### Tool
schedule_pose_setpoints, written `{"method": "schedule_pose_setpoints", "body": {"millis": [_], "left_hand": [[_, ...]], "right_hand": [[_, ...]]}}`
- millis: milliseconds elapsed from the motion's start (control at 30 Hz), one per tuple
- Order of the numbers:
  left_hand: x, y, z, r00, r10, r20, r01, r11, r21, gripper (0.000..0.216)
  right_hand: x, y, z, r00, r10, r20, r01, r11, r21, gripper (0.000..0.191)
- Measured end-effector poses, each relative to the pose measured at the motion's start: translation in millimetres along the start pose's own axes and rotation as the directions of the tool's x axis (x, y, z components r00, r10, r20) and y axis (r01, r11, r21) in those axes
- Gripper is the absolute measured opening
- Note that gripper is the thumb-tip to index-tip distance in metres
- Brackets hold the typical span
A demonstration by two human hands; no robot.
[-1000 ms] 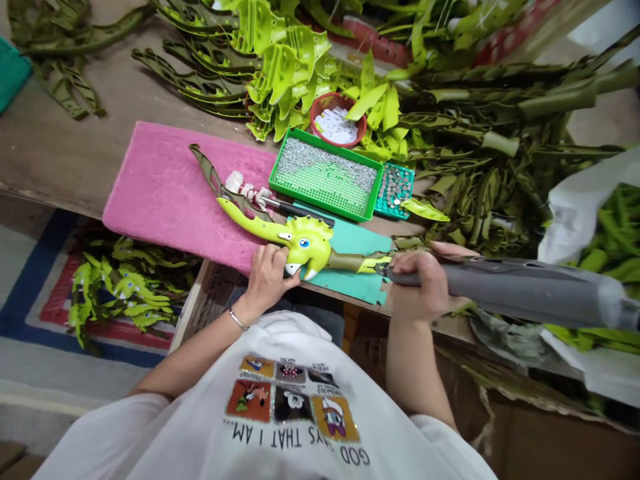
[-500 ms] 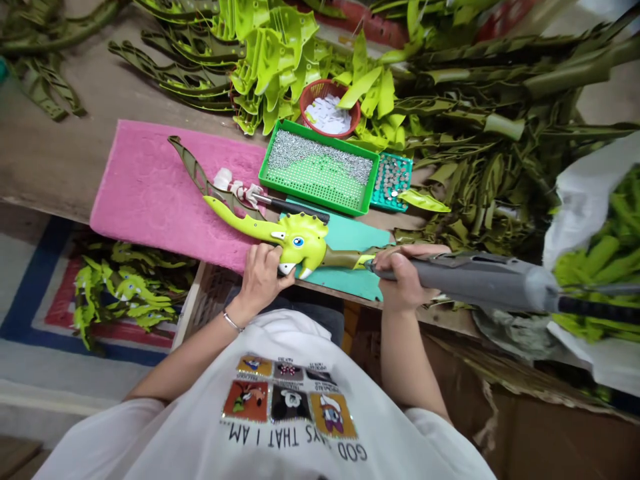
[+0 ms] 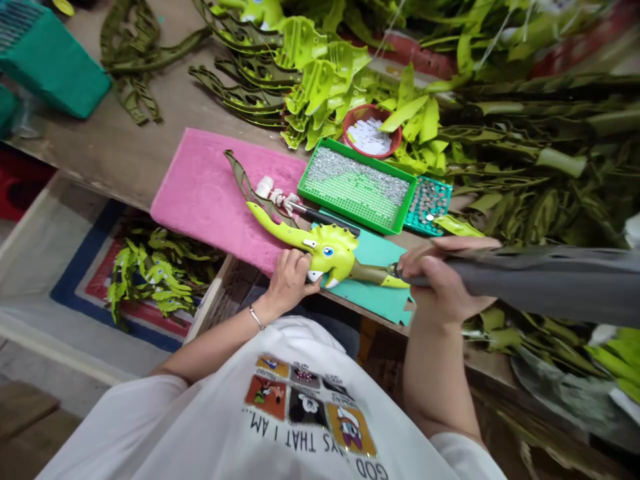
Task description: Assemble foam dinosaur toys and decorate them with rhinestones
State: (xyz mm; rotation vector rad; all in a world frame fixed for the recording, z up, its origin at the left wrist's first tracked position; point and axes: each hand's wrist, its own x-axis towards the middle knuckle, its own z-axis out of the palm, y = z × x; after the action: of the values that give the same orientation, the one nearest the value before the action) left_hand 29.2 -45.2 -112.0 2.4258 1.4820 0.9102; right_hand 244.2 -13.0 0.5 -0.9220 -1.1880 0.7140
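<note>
My left hand (image 3: 289, 280) is closed on the lower edge of a toy bow (image 3: 337, 253) with a lime-green dinosaur head and an olive limb, which lies across a pink cloth (image 3: 200, 193) and a teal mat (image 3: 385, 300). My right hand (image 3: 445, 277) is wrapped around a grey electric screwdriver (image 3: 545, 280), held nearly level. Its tip is close to the bow's right end, where olive meets lime; contact cannot be made out. Behind the bow lies a black-handled tool (image 3: 330, 219) with white wrapping on its shaft.
A green tray of screws (image 3: 360, 187) sits behind the mat, beside a teal box of metal discs (image 3: 429, 205). Behind it stands a red basket of white pieces (image 3: 371, 133). Olive parts (image 3: 520, 160) crowd the right; finished-looking bow pieces (image 3: 155, 270) lie in a bin at lower left.
The view has swung left, so the bench appears further right. The screwdriver tip has shifted slightly, and more of the bow's lime right end shows. Both hands keep their grips.
</note>
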Motion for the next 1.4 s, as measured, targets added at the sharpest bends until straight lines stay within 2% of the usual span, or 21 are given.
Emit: {"method": "schedule_pose_setpoints", "body": {"millis": [67,200,300,467,567,667,767,833,867,967,1033,1100,1167,1233,1300,1400], "left_hand": [[-1,2,-2,0.999,-0.031,0.012,0.032,1.0,-0.002,0.031],[-4,7,-4,0.997,-0.081,-0.009,0.08,0.995,-0.055,0.039],[-5,10,-3,0.993,-0.116,0.01,0.117,0.991,-0.071,0.043],[-5,10,-3,0.977,-0.183,0.109,0.198,0.97,-0.144,0.045],[-7,8,-12,0.984,-0.135,0.114,0.16,0.955,-0.248,0.053],[-10,4,-26,0.99,-0.142,0.021,0.14,0.926,-0.35,0.053],[-6,-2,-37,0.943,-0.308,-0.121,0.234,0.88,-0.414,0.031],[2,-7,-41,0.895,-0.423,-0.14,0.302,0.807,-0.508,0.029],[7,-9,-42,0.873,-0.476,-0.105,0.335,0.743,-0.58,0.032],[22,-13,-43,0.794,-0.593,0.136,0.452,0.425,-0.784,0.034],[29,-14,-44,0.734,-0.625,0.266,0.495,0.225,-0.839,0.035],[32,-14,-45,0.697,-0.653,0.296,0.494,0.138,-0.859,0.036],[33,-15,-46,0.687,-0.681,0.254,0.472,0.153,-0.868,0.033],[33,-16,-46,0.705,-0.686,0.181,0.463,0.253,-0.849,0.027],[32,-17,-46,0.759,-0.644,0.092,0.453,0.422,-0.785,0.018],[29,-18,-45,0.879,-0.475,-0.039,0.357,0.709,-0.608,0.006]], "right_hand": [[10,-1,34,0.999,-0.022,-0.039,0.025,0.996,0.082,0.017],[17,16,100,0.994,0.105,0.025,-0.107,0.977,0.183,0.033],[14,34,130,0.981,0.172,0.088,-0.187,0.957,0.223,0.033],[7,51,141,0.964,0.194,0.183,-0.227,0.957,0.18,0.032],[5,55,140,0.959,0.192,0.21,-0.225,0.964,0.145,0.029],[6,52,139,0.966,0.161,0.201,-0.192,0.97,0.147,0.026],[8,39,140,0.977,0.141,0.162,-0.17,0.969,0.18,0.022],[10,28,140,0.981,0.117,0.152,-0.149,0.965,0.215,0.021],[11,24,140,0.983,0.102,0.156,-0.137,0.963,0.232,0.02],[11,15,139,0.983,0.083,0.166,-0.126,0.955,0.268,0.017],[10,13,138,0.984,0.093,0.153,-0.13,0.957,0.26,0.02],[10,13,136,0.981,0.124,0.146,-0.155,0.963,0.222,0.024],[11,12,133,0.98,0.136,0.146,-0.164,0.965,0.203,0.027],[12,11,131,0.983,0.112,0.144,-0.144,0.961,0.238,0.024],[13,9,130,0.986,0.078,0.15,-0.119,0.951,0.284,0.021],[10,10,128,0.975,0.112,0.193,-0.167,0.94,0.298,0.02]]}}
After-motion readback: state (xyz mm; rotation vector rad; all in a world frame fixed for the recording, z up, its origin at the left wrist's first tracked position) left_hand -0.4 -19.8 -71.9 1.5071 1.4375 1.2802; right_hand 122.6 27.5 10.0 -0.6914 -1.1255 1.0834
